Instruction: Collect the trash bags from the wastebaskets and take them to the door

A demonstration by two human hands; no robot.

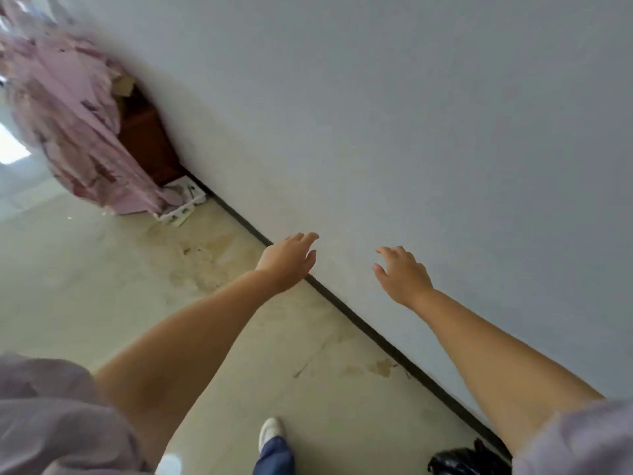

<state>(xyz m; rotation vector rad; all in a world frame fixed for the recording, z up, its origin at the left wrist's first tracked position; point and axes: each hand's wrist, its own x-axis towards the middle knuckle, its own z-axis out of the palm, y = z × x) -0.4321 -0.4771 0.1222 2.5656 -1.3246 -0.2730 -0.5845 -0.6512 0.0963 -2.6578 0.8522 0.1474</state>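
**Black bag on the floor, both hands empty**

Black plastic, shiny and crumpled, is what catches my eye: a trash bag (pixel 460 461) sitting on the floor (pixel 102 286) right at the bottom edge of the view, tucked against the dark baseboard (pixel 376 341) under the wall (pixel 445 114). Only the top of it shows, so I can't say how full it is or whether it's tied. Parked by the wall like that, it looks set down on purpose, maybe so the hands are free for something else, but that's my guess.

Both arms are stretched out in front of the person. The left hand (pixel 291 260) and the right hand (pixel 402 274) are well apart from each other, fingers spread and relaxed, holding nothing at all. They're up in front of the wall without clearly touching it. Looks more like balancing mid-step than reaching for anything, since one white shoe (pixel 272 431) is planted below.

Further along the wall there's a heap of pink stuff (pixel 75 132), blurry, draped over something brown, with a white plastic crate (pixel 185 207) peeking out at its foot. Can't tell if that's a wastebasket or just clutter.

No door in sight from here, so I'd say the bag isn't delivered yet.
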